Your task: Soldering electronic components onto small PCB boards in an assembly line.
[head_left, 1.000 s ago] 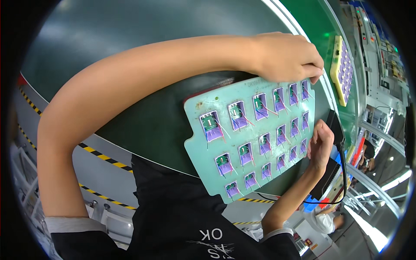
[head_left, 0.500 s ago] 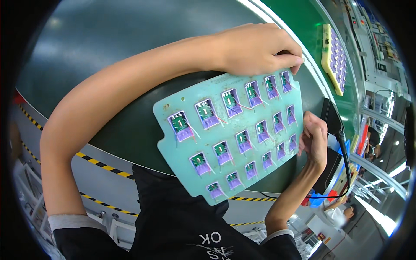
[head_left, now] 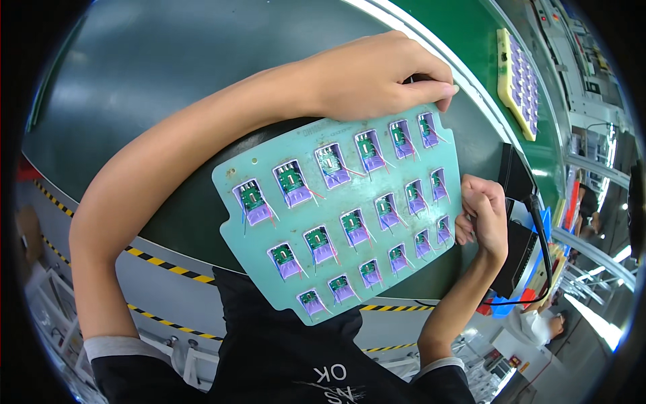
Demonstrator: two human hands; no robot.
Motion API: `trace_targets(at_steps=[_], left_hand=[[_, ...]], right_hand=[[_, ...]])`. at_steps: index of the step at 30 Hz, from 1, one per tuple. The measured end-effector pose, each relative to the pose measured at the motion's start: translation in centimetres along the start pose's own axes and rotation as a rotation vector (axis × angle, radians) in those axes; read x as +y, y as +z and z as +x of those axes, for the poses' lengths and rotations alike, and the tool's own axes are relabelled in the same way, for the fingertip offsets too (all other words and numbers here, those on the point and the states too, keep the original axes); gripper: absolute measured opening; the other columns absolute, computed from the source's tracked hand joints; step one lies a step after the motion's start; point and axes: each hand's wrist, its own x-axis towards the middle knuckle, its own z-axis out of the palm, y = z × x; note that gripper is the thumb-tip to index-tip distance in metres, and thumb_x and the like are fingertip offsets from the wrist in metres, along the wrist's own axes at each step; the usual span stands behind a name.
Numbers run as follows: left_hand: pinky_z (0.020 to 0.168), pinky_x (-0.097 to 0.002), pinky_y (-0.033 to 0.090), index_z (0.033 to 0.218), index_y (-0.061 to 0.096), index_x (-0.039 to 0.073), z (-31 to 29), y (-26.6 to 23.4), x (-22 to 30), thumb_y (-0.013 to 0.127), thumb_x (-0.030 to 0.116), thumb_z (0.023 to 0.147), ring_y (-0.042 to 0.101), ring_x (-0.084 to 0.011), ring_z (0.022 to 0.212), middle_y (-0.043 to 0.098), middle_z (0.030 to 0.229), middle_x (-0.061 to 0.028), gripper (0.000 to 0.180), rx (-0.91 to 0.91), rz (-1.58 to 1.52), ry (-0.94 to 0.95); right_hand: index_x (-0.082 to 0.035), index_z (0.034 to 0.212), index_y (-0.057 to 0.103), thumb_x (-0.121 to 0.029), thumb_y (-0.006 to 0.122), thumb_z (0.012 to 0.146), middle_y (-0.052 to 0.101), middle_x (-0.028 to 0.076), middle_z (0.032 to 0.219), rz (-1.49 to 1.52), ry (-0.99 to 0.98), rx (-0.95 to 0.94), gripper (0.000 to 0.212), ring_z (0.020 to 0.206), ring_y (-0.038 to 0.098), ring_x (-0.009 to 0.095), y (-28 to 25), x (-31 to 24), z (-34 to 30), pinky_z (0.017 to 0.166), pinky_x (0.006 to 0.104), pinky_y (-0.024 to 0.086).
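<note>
Teal tray (head_left: 330, 205) shifted leftward; left hand (head_left: 383, 77) curled along far edge, right hand (head_left: 487, 212) at right edge; couldn't tell grips.

Broad dark green table (head_left: 168, 67), white rail (head_left: 434, 46) along its right edge, brighter green surface (head_left: 464, 34) beyond the rail, grey floor (head_left: 175, 289) past the near edge, black-and-yellow striped tape (head_left: 171, 265) across the floor, white metal framing (head_left: 198, 363), grey machinery (head_left: 582, 108) farther right, a bright strip light (head_left: 595, 322)

Mint tray (head_left: 334, 200) aslant over table (head_left: 188, 60) edge; wired boards (head_left: 291, 176) in purple cases (head_left: 299, 197).
</note>
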Motion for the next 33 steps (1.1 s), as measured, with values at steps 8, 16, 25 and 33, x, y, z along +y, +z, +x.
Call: trace_targets(at_steps=[8,16,25,33], left_hand=[[0.055,-0.0297,0.037,0.088,0.068,0.001,0.0,0.0,-0.1,0.051,0.020,0.100,0.049,-0.0139,0.059,0.058,0.068,-0.0063,0.027,0.016,-0.008,0.030],[0.056,-0.0302,0.036,0.089,0.068,0.001,-0.2,-0.5,0.2,0.052,0.020,0.100,0.046,-0.0142,0.059,0.055,0.066,-0.0062,0.027,-0.022,0.025,-0.114],[0.061,-0.0293,0.041,0.092,0.067,0.000,-0.6,-0.6,0.2,0.052,0.018,0.100,0.052,-0.0145,0.065,0.062,0.075,-0.0064,0.025,-0.052,0.018,-0.158],[0.060,-0.0275,0.039,0.093,0.067,0.000,-0.6,-1.1,0.9,0.051,0.018,0.101,0.049,-0.0108,0.065,0.061,0.073,-0.0047,0.025,-0.074,0.002,-0.206]], right_hand=[[-0.007,0.061,0.035,-0.008,0.042,0.092,0.034,0.001,0.045,-0.049,0.005,0.026,0.033,0.031,0.030,0.008,0.1,-0.2,0.2,0.029,0.0246,0.028],[-0.003,0.066,0.041,-0.007,0.043,0.096,0.034,-0.002,0.046,-0.046,0.007,-0.044,0.031,0.032,0.035,0.007,0.1,-0.5,0.6,0.033,0.0246,0.031],[-0.004,0.065,0.038,-0.011,0.046,0.100,0.035,-0.002,0.046,-0.059,0.001,-0.061,0.036,0.033,0.036,0.007,0.1,-0.4,0.6,0.034,0.0247,0.030],[-0.004,0.065,0.040,-0.012,0.048,0.100,0.038,-0.001,0.046,-0.030,-0.024,-0.087,0.037,0.034,0.039,0.007,0.2,-0.6,0.9,0.035,0.0244,0.032]])
